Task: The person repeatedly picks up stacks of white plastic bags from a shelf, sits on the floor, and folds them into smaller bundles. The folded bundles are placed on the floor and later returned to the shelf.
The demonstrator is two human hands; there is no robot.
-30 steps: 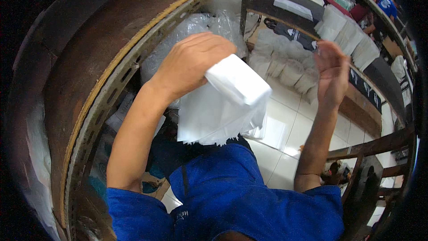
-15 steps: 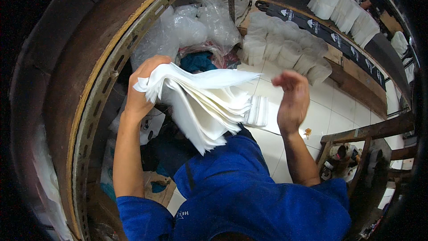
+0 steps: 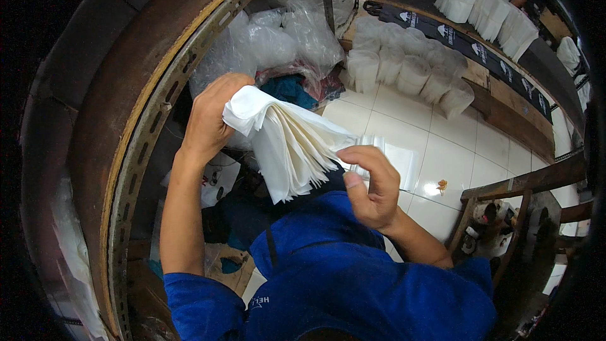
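My left hand [image 3: 216, 112] is closed on one end of a thick stack of thin white sheets [image 3: 287, 142]. The sheets bend over and hang down in front of my body, their loose edges fanned apart; whether they are paper, cloth or plastic I cannot tell. Beside the stack's right-hand tip is my right hand [image 3: 377, 189], thumb and fingers apart in a loose curve with nothing between them. Its forefinger is at the sheets' edge; I cannot tell whether it touches. Past it, a flat, shiny whitish bundle [image 3: 398, 155] lies on the tiles.
A metal-edged shelf [image 3: 148, 120] curves along my left. Clear plastic bags [image 3: 303, 35] are heaped ahead. Rolled translucent bundles [image 3: 413, 72] stand in rows on the tiled floor [image 3: 442, 139]. White stacks [image 3: 486, 12] sit on the far bench. A wooden rack [image 3: 505, 215] is at right.
My right hand has come left and nearer to the sheets. The stack in my left hand has shifted slightly right and its sheets are bunched closer together.
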